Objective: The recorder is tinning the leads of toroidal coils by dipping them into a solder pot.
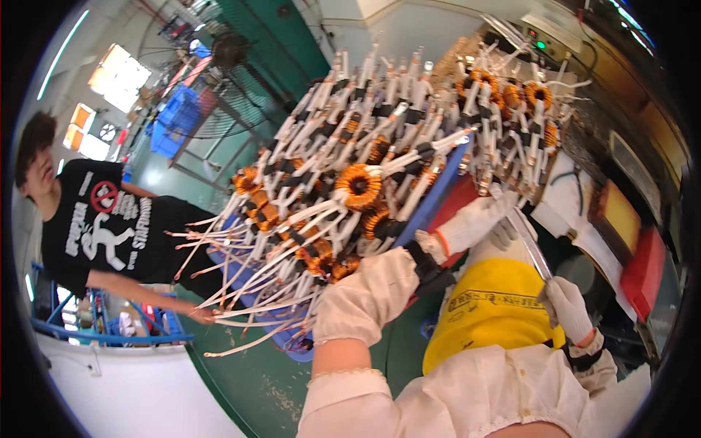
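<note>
My left hand (471, 226), in a white glove, reaches to the right of the coil heap with its fingers closed. What it pinches is too small to make out among the white leads. My right hand (568, 306), also gloved, is closed around the lower end of a long, shiny metal bar (531, 247). The bar slants up toward my left fingertips. Copper-wound ring coils (358, 187) with white sleeved leads and black wraps are heaped in a blue bin (438, 191). More such coils (539, 96) stand at the far right.
A yellow printed sack or drum (493, 310) is close before my body. On the left, a person in a black T-shirt (98, 219) has a hand (203, 315) at the lead ends. A box with lit indicators (544, 36), a red object (642, 274) and a fan (230, 55) surround the workplace.
</note>
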Action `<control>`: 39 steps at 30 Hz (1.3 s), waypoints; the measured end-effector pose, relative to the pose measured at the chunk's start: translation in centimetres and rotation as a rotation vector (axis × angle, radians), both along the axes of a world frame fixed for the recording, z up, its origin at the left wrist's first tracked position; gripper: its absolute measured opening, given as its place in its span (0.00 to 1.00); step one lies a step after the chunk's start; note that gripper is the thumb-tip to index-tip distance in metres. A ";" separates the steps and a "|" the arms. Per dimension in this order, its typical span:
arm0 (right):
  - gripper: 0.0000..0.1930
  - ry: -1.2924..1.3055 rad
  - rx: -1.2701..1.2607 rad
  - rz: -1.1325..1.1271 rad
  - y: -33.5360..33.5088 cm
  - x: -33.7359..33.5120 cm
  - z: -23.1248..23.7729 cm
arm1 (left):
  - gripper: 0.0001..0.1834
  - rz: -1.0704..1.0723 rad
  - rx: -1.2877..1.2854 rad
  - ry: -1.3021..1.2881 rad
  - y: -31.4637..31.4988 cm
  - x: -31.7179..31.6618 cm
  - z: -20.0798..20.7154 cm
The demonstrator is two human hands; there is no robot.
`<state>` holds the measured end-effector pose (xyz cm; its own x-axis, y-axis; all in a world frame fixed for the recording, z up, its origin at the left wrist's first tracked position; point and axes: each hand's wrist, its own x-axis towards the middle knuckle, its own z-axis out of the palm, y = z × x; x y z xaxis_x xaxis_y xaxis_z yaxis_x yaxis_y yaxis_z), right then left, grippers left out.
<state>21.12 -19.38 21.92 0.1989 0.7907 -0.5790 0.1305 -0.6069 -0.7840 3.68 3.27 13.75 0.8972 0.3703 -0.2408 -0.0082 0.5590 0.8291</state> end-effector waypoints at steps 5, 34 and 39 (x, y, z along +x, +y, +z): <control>0.18 0.022 0.022 -0.008 0.3 0.2 -1.1 | 0.23 0.187 0.168 -0.039 0.0 -0.3 0.3; 0.20 -0.035 0.116 -0.036 0.3 1.5 -4.5 | 0.19 0.024 0.204 0.003 0.0 -0.2 1.7; 0.21 -0.049 0.094 -0.005 -0.7 2.2 -4.1 | 0.18 0.155 0.161 -0.018 0.3 -0.1 1.6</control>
<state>23.35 -20.04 17.78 0.2294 0.8400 -0.4916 0.1675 -0.5317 -0.8302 3.63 3.56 15.30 0.8303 0.5361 -0.1523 -0.0987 0.4104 0.9066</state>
